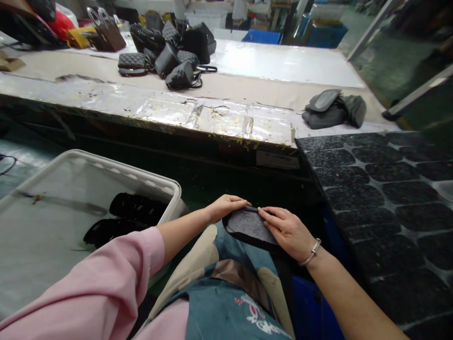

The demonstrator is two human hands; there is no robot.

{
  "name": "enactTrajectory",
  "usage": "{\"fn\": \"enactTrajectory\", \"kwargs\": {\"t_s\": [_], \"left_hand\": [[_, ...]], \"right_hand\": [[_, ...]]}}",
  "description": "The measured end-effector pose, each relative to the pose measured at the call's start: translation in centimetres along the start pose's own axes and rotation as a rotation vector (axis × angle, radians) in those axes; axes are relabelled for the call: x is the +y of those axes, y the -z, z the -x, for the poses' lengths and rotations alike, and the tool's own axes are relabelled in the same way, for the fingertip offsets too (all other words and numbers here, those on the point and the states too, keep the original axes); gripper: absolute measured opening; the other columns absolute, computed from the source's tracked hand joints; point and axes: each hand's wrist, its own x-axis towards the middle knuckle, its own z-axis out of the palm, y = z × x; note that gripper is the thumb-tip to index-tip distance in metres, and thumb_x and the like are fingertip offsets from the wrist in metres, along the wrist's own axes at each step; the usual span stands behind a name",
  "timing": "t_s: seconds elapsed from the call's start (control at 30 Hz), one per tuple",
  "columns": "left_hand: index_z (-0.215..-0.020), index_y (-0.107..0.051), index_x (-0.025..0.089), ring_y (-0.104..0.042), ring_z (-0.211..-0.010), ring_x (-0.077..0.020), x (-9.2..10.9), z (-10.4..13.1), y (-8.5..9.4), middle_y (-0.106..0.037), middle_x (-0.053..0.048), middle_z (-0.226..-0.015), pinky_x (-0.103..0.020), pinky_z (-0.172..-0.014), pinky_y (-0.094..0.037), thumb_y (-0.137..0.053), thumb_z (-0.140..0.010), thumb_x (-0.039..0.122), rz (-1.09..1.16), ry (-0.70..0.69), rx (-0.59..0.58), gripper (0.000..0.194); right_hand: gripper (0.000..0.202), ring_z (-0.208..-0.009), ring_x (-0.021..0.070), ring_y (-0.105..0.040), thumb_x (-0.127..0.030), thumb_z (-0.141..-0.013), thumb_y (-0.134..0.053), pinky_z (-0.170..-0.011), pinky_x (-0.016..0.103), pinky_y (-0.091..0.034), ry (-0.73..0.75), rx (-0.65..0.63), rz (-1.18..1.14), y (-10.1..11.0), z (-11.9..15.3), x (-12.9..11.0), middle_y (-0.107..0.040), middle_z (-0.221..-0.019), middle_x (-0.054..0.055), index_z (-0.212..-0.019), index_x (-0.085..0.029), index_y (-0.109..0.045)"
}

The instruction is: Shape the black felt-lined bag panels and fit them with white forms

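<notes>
A flat grey piece with a black border point(247, 224) lies over my lap, its long side running left to right. My left hand point(226, 208) pinches its upper left edge between thumb and fingers. At the upper right edge, my right hand point(286, 233) presses thumb and fingers on the border; a bracelet circles that wrist. Both hands' fingertips are close together along the top edge. Beneath the piece is a teal apron point(226, 307).
Left of me stands a white bin point(177, 189) holding black pieces point(136, 208). Ahead, a long worktable point(247, 120) bears black bags point(168, 59) and grey pouches point(334, 108). At right, a board with dark rounded pieces point(378, 189) reaches close to my right arm.
</notes>
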Motion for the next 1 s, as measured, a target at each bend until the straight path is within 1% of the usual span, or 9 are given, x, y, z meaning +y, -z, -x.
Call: {"fn": "enactTrajectory", "kwargs": {"t_s": [0.1, 0.2, 0.33, 0.5, 0.67, 0.73, 0.83, 0.93, 1.0], "left_hand": [[-0.099, -0.070, 0.012, -0.064, -0.095, -0.0263, -1.5, 1.0, -0.2, -0.069, -0.014, -0.103, -0.038, -0.087, -0.048, -0.055, -0.078, 0.059, 0.339, 0.031, 0.052, 0.054], [-0.105, -0.067, 0.014, -0.060, -0.105, -0.0249, -3.1, 2.2, -0.8, -0.066, -0.012, -0.112, -0.035, -0.093, -0.044, -0.059, -0.079, 0.052, 0.537, -0.109, 0.164, 0.047], [-0.110, -0.065, 0.014, -0.058, -0.107, -0.0232, -4.0, 3.1, -1.7, -0.065, -0.011, -0.115, -0.032, -0.093, -0.042, -0.061, -0.081, 0.044, 0.484, -0.234, 0.244, 0.043], [-0.104, -0.067, 0.013, -0.060, -0.093, -0.0210, -3.3, 2.8, -1.7, -0.068, -0.010, -0.101, -0.030, -0.082, -0.045, -0.061, -0.079, 0.041, 0.233, -0.202, 0.307, 0.038], [-0.092, -0.071, 0.013, -0.059, -0.093, -0.0207, -2.6, 2.4, -1.0, -0.069, -0.007, -0.094, -0.028, -0.084, -0.043, -0.064, -0.076, 0.038, 0.141, -0.194, 0.347, 0.030], [-0.098, -0.070, 0.012, -0.060, -0.095, -0.0224, -3.0, 2.7, -1.0, -0.069, -0.010, -0.098, -0.031, -0.085, -0.044, -0.062, -0.078, 0.042, 0.186, -0.178, 0.313, 0.037], [-0.111, -0.064, 0.013, -0.058, -0.106, -0.0252, -4.6, 3.7, -1.7, -0.065, -0.012, -0.112, -0.036, -0.094, -0.042, -0.053, -0.083, 0.052, 0.430, -0.241, 0.315, 0.050], [-0.120, -0.059, 0.017, -0.052, -0.117, -0.0248, -6.4, 4.8, -3.5, -0.062, -0.010, -0.120, -0.037, -0.101, -0.038, -0.045, -0.087, 0.056, 0.541, -0.306, 0.448, 0.054], [-0.127, -0.053, 0.021, -0.049, -0.121, -0.0241, -7.0, 5.3, -4.8, -0.060, -0.008, -0.124, -0.036, -0.103, -0.037, -0.040, -0.088, 0.058, 0.492, -0.227, 0.531, 0.056]], "right_hand": [[0.037, -0.104, 0.0192, -0.059, -0.026, -0.093, -0.043, -0.089, 0.036, -0.051, -0.015, -0.044, -0.040, 0.4, 0.0, 0.2, -0.062, -0.118, 0.006, -0.128, -0.028, -0.055], [0.038, -0.101, 0.0184, -0.061, -0.027, -0.092, -0.043, -0.088, 0.036, -0.052, -0.015, -0.049, -0.065, 0.6, -0.1, 0.2, -0.062, -0.119, 0.004, -0.129, -0.030, -0.053], [0.038, -0.101, 0.0190, -0.061, -0.026, -0.092, -0.043, -0.089, 0.035, -0.052, -0.008, -0.038, -0.066, 0.4, -0.2, 0.0, -0.062, -0.119, 0.006, -0.128, -0.026, -0.054], [0.038, -0.099, 0.0190, -0.061, -0.026, -0.092, -0.043, -0.088, 0.035, -0.051, 0.006, -0.025, -0.045, 0.1, -0.1, 0.0, -0.063, -0.118, 0.005, -0.128, -0.027, -0.055], [0.038, -0.099, 0.0192, -0.061, -0.026, -0.093, -0.042, -0.088, 0.036, -0.050, 0.016, -0.018, -0.023, 0.0, -0.1, 0.2, -0.062, -0.118, 0.007, -0.128, -0.024, -0.054], [0.037, -0.104, 0.0201, -0.060, -0.027, -0.094, -0.041, -0.090, 0.040, -0.049, 0.004, -0.023, -0.007, 0.0, 0.1, 0.2, -0.062, -0.120, 0.007, -0.127, -0.026, -0.055], [0.041, -0.118, 0.0259, -0.053, -0.032, -0.093, -0.042, -0.097, 0.052, -0.043, -0.069, -0.018, 0.082, -0.1, 0.8, -0.2, -0.057, -0.128, 0.007, -0.134, -0.027, -0.047], [0.053, -0.118, 0.0270, -0.053, -0.038, -0.093, -0.042, -0.097, 0.052, -0.044, -0.109, -0.015, 0.120, -0.2, 1.2, -0.6, -0.055, -0.131, 0.012, -0.142, -0.020, -0.035], [0.053, -0.111, 0.0261, -0.057, -0.040, -0.092, -0.043, -0.093, 0.046, -0.049, -0.114, -0.027, 0.107, 0.1, 1.1, -0.6, -0.058, -0.126, 0.013, -0.140, -0.017, -0.040]]}}
